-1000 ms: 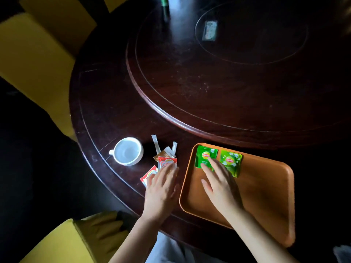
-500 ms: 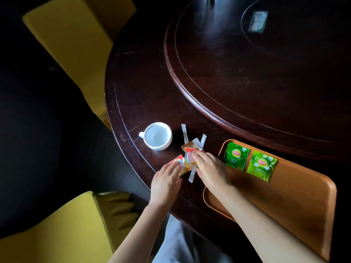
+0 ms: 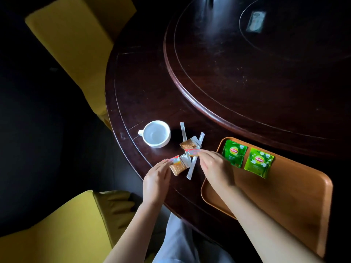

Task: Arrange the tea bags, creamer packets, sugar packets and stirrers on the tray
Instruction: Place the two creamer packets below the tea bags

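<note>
Two green tea bags (image 3: pixel 234 152) (image 3: pixel 258 162) lie side by side at the far left corner of the orange tray (image 3: pixel 296 198). Left of the tray is a small pile on the table: red-and-white packets, brown packets (image 3: pixel 187 144) and white paper-wrapped stirrers (image 3: pixel 183 130). My right hand (image 3: pixel 214 168) pinches one red-and-white packet (image 3: pixel 191 152) at the pile's right side, lifted a little. My left hand (image 3: pixel 156 179) touches another red-and-white packet (image 3: pixel 175 160) with its fingertips; a brown packet (image 3: pixel 177 168) lies beside them.
A white cup (image 3: pixel 156 134) stands just left of the pile, near the table's edge. The dark round table has a raised turntable (image 3: pixel 266 82) beyond the tray. Yellow chairs (image 3: pixel 76 44) stand to the left and below.
My right hand left the tea bags on the tray and moved left to the pile, closing on a red-and-white packet. My left hand shifted onto the packet at the pile's left. The view swung left.
</note>
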`<action>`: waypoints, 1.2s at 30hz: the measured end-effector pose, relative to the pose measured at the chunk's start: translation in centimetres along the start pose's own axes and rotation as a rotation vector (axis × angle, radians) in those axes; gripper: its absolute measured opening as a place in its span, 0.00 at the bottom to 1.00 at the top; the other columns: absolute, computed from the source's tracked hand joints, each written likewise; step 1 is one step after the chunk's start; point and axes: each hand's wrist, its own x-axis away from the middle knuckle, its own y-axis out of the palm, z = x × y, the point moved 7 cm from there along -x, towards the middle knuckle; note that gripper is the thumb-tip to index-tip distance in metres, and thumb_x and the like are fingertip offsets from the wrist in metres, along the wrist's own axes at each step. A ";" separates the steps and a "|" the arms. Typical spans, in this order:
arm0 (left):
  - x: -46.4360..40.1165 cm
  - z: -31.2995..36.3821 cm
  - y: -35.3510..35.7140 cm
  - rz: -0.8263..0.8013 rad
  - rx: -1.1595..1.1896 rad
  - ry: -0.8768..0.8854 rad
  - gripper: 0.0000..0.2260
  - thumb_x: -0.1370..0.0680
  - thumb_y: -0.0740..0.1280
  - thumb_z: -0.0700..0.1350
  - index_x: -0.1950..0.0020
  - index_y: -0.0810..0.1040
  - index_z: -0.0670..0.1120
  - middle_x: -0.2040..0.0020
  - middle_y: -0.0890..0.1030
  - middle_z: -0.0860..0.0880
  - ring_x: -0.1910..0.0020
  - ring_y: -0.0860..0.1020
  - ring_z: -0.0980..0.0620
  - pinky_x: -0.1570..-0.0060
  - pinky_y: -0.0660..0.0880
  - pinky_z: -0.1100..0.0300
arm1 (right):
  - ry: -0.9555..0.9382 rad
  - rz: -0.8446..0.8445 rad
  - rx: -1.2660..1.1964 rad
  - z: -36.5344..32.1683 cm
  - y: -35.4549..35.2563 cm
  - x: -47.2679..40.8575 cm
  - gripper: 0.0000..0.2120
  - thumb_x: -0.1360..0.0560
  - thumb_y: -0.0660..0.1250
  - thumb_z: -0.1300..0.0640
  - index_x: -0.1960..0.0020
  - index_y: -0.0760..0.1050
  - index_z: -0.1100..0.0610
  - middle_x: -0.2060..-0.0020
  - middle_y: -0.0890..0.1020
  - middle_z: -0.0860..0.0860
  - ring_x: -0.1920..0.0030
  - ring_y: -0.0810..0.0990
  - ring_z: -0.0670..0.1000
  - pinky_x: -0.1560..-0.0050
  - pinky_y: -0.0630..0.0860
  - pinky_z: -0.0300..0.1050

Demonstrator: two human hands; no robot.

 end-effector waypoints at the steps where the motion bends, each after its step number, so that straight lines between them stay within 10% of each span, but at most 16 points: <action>1: 0.0 0.1 -0.5 0.036 0.022 -0.013 0.11 0.27 0.65 0.41 0.48 0.83 0.44 0.47 0.84 0.48 0.46 0.81 0.52 0.45 0.76 0.60 | 0.025 0.052 -0.015 -0.1 -1.3 0.1 0.09 0.34 0.71 0.69 0.55 0.83 0.63 0.59 0.86 0.54 0.59 0.85 0.52 0.59 0.81 0.42; 13: 4.2 10.8 5.6 -0.130 0.117 0.467 0.12 0.24 0.62 0.43 0.46 0.82 0.42 0.46 0.83 0.48 0.43 0.79 0.52 0.42 0.74 0.61 | 0.265 0.274 0.122 5.2 -9.6 12.8 0.12 0.27 0.61 0.63 0.53 0.83 0.65 0.58 0.84 0.56 0.55 0.77 0.49 0.50 0.75 0.43; 36: 7.5 11.3 9.9 -0.449 -0.360 0.444 0.22 0.28 0.58 0.56 0.34 0.71 0.53 0.32 0.73 0.45 0.32 0.64 0.50 0.50 0.74 0.48 | 0.447 -0.236 0.299 5.6 -4.9 17.0 0.23 0.28 0.56 0.48 0.38 0.76 0.55 0.34 0.74 0.57 0.34 0.71 0.58 0.44 0.71 0.57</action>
